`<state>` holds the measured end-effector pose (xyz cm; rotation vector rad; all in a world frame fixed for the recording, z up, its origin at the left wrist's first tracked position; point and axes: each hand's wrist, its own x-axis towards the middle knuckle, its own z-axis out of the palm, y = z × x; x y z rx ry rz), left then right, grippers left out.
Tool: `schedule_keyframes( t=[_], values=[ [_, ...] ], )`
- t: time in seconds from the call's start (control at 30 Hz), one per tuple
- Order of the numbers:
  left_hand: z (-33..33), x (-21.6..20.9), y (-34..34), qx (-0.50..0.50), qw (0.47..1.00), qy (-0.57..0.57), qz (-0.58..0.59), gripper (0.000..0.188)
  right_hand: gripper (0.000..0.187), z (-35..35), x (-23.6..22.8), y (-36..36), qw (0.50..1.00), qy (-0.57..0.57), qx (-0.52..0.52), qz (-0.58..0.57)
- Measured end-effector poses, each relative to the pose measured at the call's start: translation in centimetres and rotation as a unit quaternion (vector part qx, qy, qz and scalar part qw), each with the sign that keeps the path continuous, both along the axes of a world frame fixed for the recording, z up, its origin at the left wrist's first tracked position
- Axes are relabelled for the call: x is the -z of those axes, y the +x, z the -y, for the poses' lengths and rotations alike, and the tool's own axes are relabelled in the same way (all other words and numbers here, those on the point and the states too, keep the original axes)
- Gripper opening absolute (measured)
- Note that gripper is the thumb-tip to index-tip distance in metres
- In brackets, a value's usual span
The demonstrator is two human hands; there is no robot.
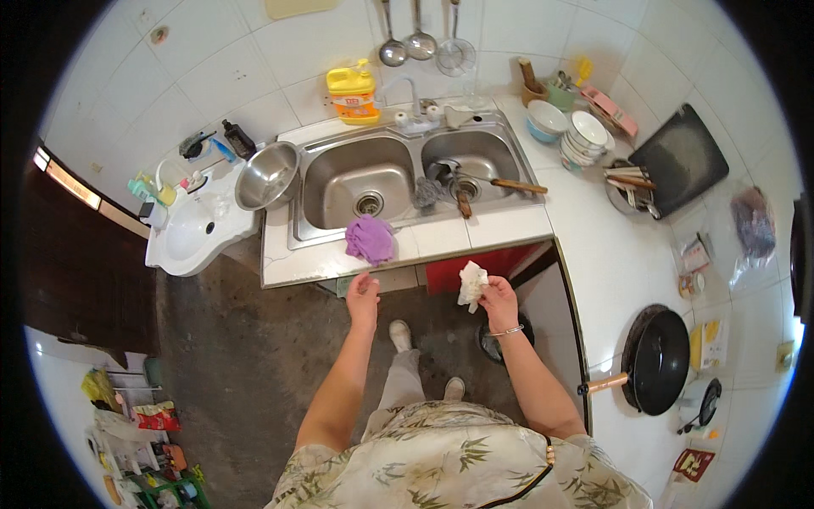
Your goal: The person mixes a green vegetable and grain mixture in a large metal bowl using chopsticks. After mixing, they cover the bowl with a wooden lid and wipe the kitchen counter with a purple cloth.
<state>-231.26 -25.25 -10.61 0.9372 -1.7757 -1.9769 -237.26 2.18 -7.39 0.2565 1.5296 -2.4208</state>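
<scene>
Grasping a crumpled white tissue-like wad [471,287], the right hand [498,299] seems mid-tidying, likely needing a steady pinch next; the left hand [363,303], released, has bunched purple cloth [370,239] at twelve o'clock.

Crumpled paper [471,287], matt cloth [370,239], glossy metal sink [337,180]

Two ladles [393,53] and a skimmer [455,58] hang on the tiled wall [220,68]; a yellow jug [353,95] stands below left. A steel bowl [268,176] adjoins a white washbasin [185,235]. At right: stacked bowls [587,134], a dark board [681,161], a black frying pan [663,360].
</scene>
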Motion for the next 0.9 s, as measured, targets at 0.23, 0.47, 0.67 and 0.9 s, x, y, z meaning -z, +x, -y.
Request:
schedule_keyframes(
  t=[0.23,0.47,0.67,0.9],
  values=[
    [5.8,-4.4,-6.2,0.121,0.822,-0.554,0.044,0.051,0.009,13.1,-3.3,-9.0,0.999,-0.007,-0.049,-0.015],
    [12.5,-1.0,-11.0,0.244,0.891,-0.379,0.048,0.038,0.017,23.3,-1.8,-20.6,0.972,0.178,-0.042,-0.146],
    [18.6,-1.3,-14.7,0.099,0.994,-0.017,-0.033,0.024,0.023,26.5,0.0,-27.4,0.944,0.274,-0.003,-0.185],
    [21.5,-4.7,-20.3,0.048,0.981,0.18,-0.056,0.022,0.03,27.5,2.4,-35.7,0.918,0.367,-0.019,-0.15]
  ],
)
